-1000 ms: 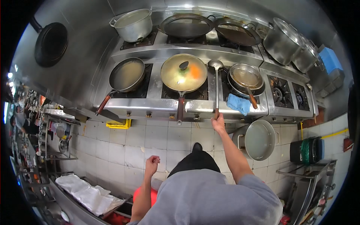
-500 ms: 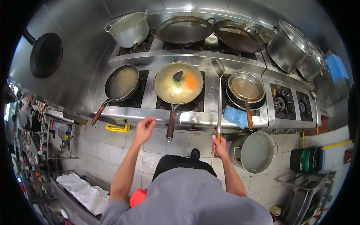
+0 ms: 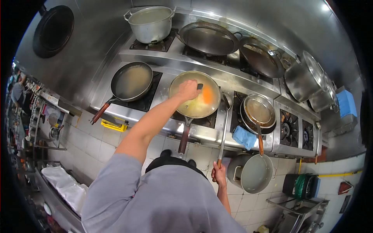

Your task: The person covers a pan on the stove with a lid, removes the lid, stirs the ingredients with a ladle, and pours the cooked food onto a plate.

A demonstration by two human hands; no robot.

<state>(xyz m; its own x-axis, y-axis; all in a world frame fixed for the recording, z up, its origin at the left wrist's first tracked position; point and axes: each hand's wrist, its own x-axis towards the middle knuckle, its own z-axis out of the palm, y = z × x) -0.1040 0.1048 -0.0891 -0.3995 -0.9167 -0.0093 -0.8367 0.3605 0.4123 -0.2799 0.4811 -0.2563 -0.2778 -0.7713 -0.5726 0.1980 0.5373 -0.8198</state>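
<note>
My left hand [image 3: 189,91] reaches over the front stove and closes on the dark knob of a glass lid [image 3: 185,108]. That lid lies on a frying pan whose brown handle [image 3: 184,141] points towards me. Orange and yellowish food shows blurred through the glass. In my right hand [image 3: 219,173] is a long-handled ladle [image 3: 223,138], gripped by its wooden end, its head up beside the lidded pan. To the left stands another frying pan [image 3: 132,80] with cloudy liquid. On the right, a strainer [image 3: 259,111] rests over a pan, next to a blue cloth [image 3: 244,137].
Along the back burners stand a large pot [image 3: 150,26], two wide dark pans [image 3: 210,39] and tall steel pots [image 3: 302,80]. A deep pot [image 3: 256,173] of greyish liquid stands below the stove's front edge at right. A black pan [image 3: 53,32] hangs on the left wall.
My left hand has moved forward and right from in front of the stove onto the lid knob. My right hand still holds the ladle. The whole view has shifted and tilted.
</note>
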